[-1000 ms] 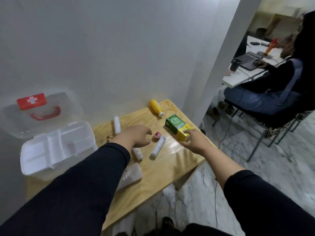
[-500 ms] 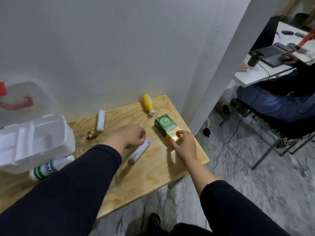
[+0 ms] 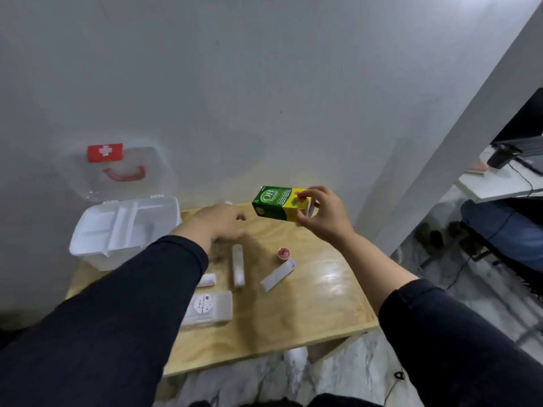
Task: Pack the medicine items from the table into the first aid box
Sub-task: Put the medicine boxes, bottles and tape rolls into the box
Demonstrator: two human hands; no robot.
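Note:
My right hand (image 3: pixel 324 217) holds a green and yellow medicine carton (image 3: pixel 277 203) in the air above the back of the wooden table (image 3: pixel 308 312). My left hand (image 3: pixel 220 220) hovers low over the table beside the first aid box (image 3: pixel 88 248), fingers loosely curled, holding nothing that I can see. The white box stands open at the left, its clear lid (image 3: pixel 117 171) with a red cross leaning on the wall, a divided tray on top. On the table lie two white tubes (image 3: pixel 238 264) (image 3: pixel 277 274), a small red-capped pot (image 3: pixel 283 254), a white roll (image 3: pixel 207 279) and a clear flat case (image 3: pixel 210 308).
A grey wall rises right behind the table and a white pillar (image 3: pixel 458 142) stands at its right. Beyond the pillar is another desk (image 3: pixel 499 183) with a seated person's legs (image 3: pixel 505 230). The table's front edge drops to a marble floor (image 3: pixel 323 374).
My right hand has lifted the green carton off the table and carried it up and left. My left hand has left the red-capped pot and moved back toward the box.

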